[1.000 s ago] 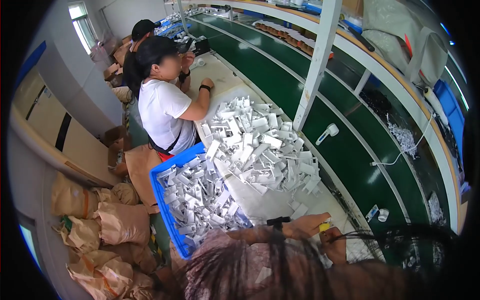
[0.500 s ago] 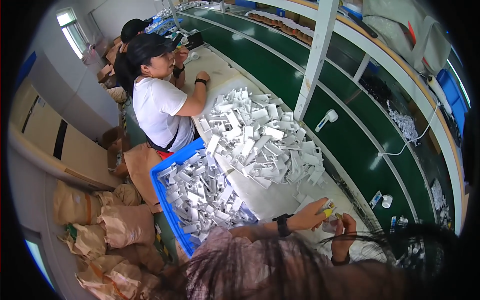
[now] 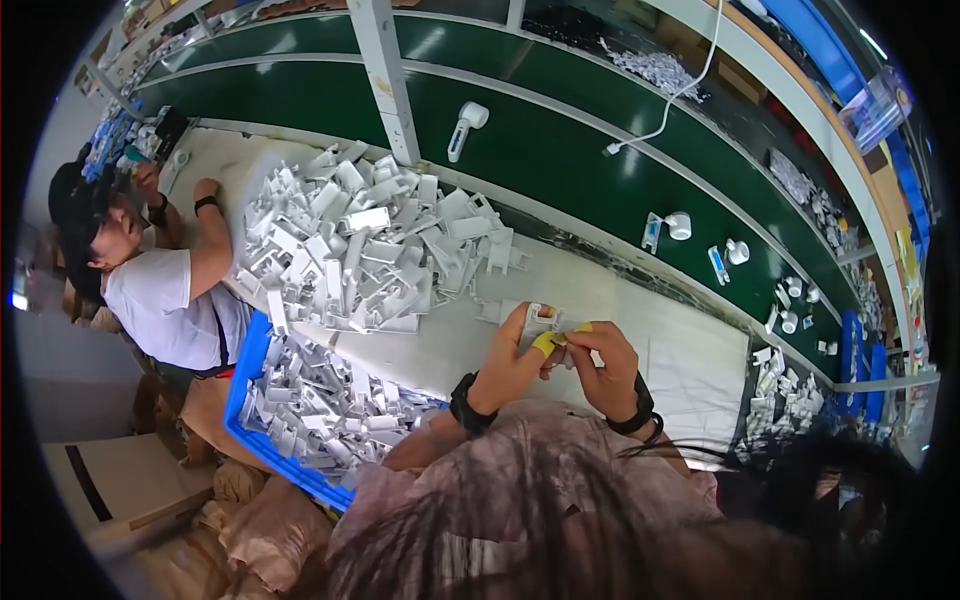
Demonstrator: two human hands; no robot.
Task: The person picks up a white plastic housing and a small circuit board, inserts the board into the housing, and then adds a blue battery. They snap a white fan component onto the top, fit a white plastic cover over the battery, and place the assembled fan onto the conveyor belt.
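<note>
Above the desk (image 3: 660, 320), the left hand (image 3: 507, 368) pinched one white plastic bracket (image 3: 543, 317), seemingly unfinished; whether the right hand (image 3: 610, 370) gripped it, I couldn't tell. The bracket heap (image 3: 370, 245) apparently awaited handling.

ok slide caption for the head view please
Left hand holding a white part, right hand close by, beyond them a heap of white pieces and a filled blue crate.

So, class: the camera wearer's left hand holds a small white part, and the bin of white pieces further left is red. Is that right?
The bin of white pieces further left is blue, not red, as the head view shows; the left hand does hold a small white part.
</note>
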